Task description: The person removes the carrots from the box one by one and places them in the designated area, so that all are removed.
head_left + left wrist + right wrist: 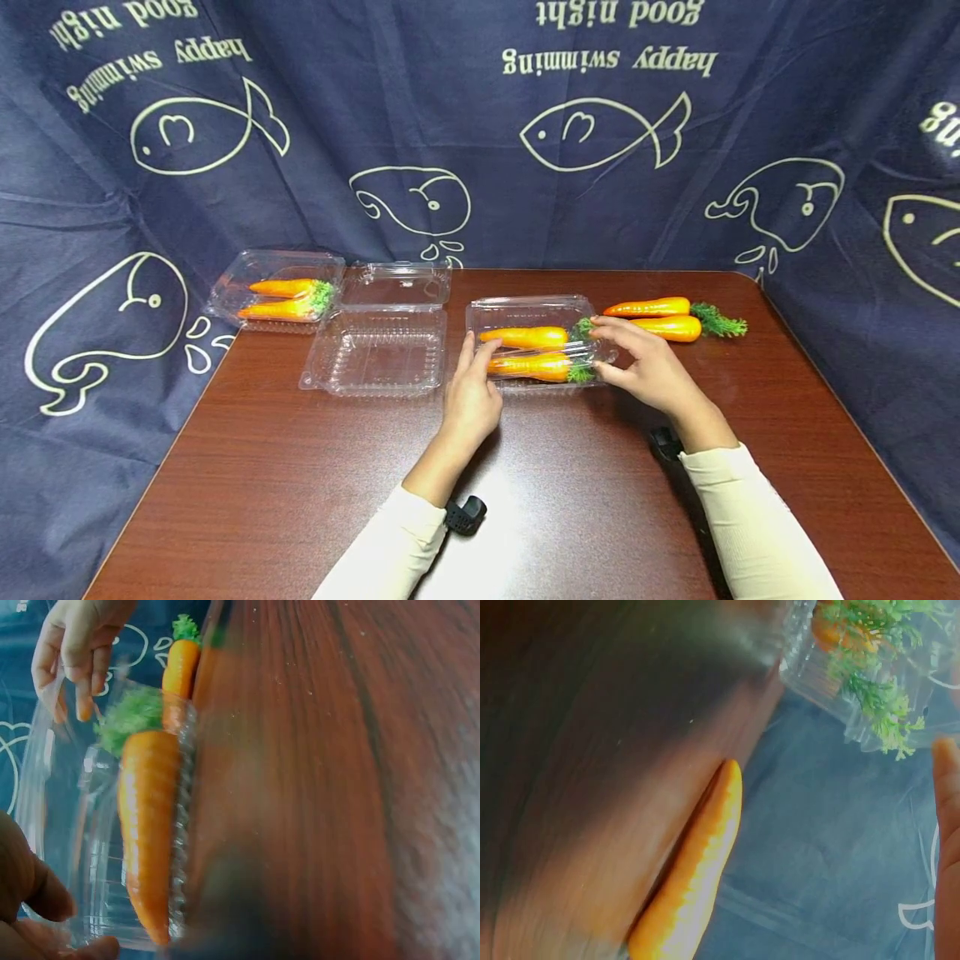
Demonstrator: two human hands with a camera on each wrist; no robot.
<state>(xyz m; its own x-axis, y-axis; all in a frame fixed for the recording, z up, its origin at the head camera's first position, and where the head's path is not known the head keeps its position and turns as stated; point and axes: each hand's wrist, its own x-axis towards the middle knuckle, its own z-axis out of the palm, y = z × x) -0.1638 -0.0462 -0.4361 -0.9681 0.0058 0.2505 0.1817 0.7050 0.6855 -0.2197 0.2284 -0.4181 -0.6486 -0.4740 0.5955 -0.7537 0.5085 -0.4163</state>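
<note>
A clear plastic clamshell box (525, 305) with two orange toy carrots (534, 367) in it stands in front of me, their green tops toward the right. Its thin lid (46, 780) slants over the carrots, and both hands hold its edge. At the left end, my left hand (474, 398) grips the lid between thumb and fingers. My right hand (651, 367) pinches the right end, beside the green tops. In the right wrist view only one finger (948, 795) shows, at the plastic edge by the leaves (881, 705).
Two loose carrots (670, 328) lie right of the box, close behind my right hand. On the left stands an open clamshell box (375, 385), its lid folded back. Beyond it, another box (273, 258) holds two carrots at the table's left edge. A blue printed cloth (480, 225) hangs behind the table.
</note>
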